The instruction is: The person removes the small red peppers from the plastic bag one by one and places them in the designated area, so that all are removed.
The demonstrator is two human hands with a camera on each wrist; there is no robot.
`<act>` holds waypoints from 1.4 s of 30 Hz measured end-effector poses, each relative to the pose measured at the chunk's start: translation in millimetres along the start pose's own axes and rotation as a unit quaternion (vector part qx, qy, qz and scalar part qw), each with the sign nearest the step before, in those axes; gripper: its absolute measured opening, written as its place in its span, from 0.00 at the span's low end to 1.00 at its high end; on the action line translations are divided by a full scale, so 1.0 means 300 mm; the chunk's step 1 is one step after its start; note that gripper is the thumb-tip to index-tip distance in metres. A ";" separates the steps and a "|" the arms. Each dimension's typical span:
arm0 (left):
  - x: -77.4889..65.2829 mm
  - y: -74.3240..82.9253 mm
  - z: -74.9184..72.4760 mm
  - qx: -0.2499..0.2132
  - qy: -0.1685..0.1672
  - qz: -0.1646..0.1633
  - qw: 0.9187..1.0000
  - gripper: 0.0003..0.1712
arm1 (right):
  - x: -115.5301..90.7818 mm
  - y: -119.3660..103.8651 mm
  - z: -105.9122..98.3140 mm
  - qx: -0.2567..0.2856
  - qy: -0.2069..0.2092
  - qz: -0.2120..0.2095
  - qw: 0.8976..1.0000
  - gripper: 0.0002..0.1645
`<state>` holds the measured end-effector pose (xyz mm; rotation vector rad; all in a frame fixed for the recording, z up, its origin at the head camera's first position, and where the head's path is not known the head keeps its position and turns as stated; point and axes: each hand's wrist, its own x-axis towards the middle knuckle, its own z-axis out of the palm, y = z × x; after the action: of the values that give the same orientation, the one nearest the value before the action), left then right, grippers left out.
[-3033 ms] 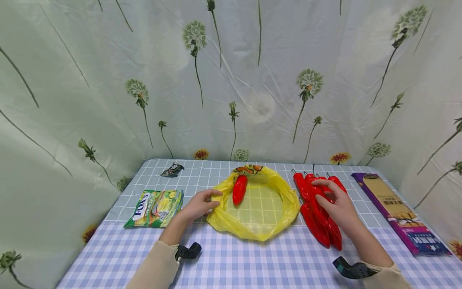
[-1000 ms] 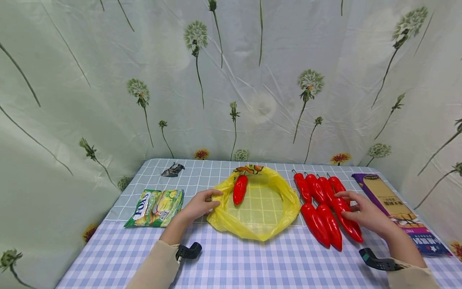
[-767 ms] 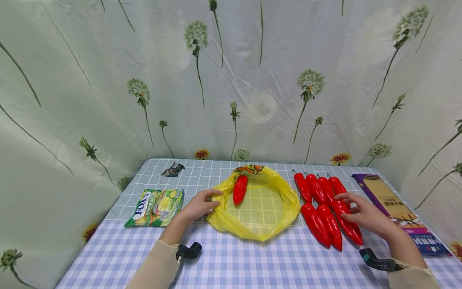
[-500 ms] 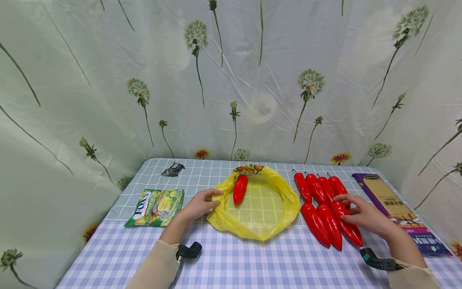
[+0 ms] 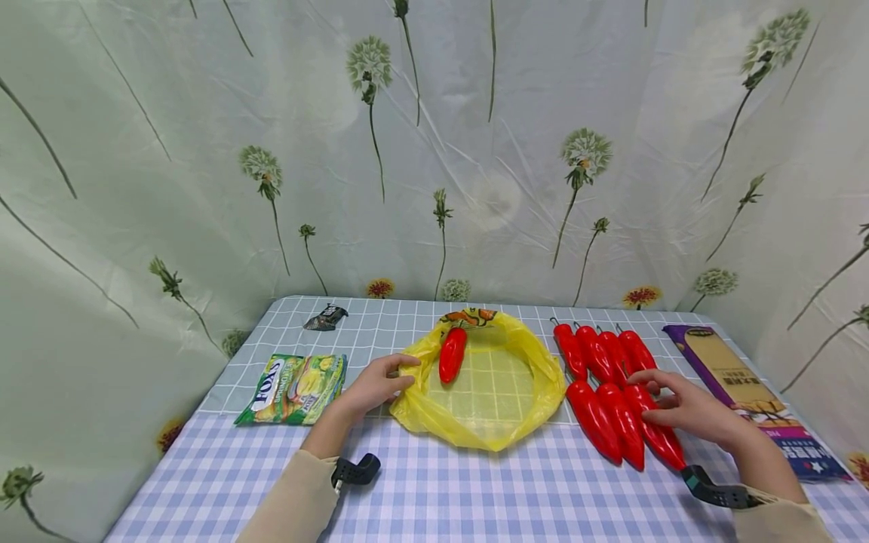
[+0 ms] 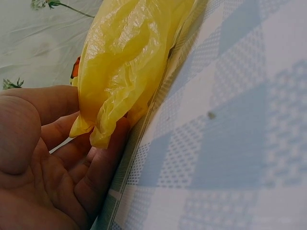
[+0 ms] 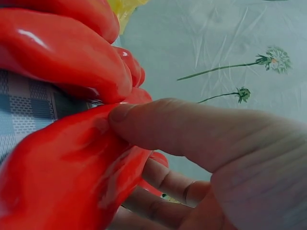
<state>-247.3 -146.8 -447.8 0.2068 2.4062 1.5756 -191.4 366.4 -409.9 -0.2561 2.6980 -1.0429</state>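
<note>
A yellow plastic bag [image 5: 498, 439] stands with its mouth wide open at the table's middle, and one red pepper [image 5: 452, 356] lies inside it. At the bag's left rim, my left hand [image 5: 375, 386] holds the plastic between bent fingers; the crumpled edge shows in the left wrist view. My right hand [image 5: 689, 403] grips a long red pepper [image 5: 661, 437], the rightmost of the front row. In the right wrist view the thumb [image 7: 158, 122] presses this pepper's near side, with the fingers partly hidden behind. Other red peppers [image 5: 594, 354] lie close together beside it in two rows.
A green FOX'S packet [image 5: 295, 388] lies left of my left forearm. Farther back is a small black wrapper [image 5: 326, 317]. A long purple and tan package [image 5: 736, 385] lies along the right side. A patterned curtain [image 5: 502, 151] rises behind the table.
Over three seconds my right hand has carried a pepper from atop the pile rightward to the front row's right end. That pepper's tip has since slid slightly nearer me. The left hand stays still.
</note>
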 end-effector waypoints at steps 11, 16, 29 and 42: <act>0.003 -0.005 -0.001 0.006 0.003 -0.002 1.000 0.18 | 0.005 0.001 -0.002 -0.006 0.002 0.007 1.000 0.41; 0.006 -0.008 0.000 0.005 0.003 -0.001 1.000 0.19 | 0.003 -0.003 -0.004 -0.015 0.003 0.019 1.000 0.42; 0.006 -0.005 0.000 0.004 0.003 0.000 1.000 0.19 | 0.004 0.001 -0.005 -0.006 -0.001 0.015 1.000 0.39; 0.003 0.002 0.002 0.000 0.006 -0.007 1.000 0.18 | 0.004 -0.025 -0.006 -0.025 0.053 0.023 0.998 0.34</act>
<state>-248.0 -145.7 -447.7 0.1804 2.4115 1.5752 -192.5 361.8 -403.6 -0.1503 2.8124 -1.0050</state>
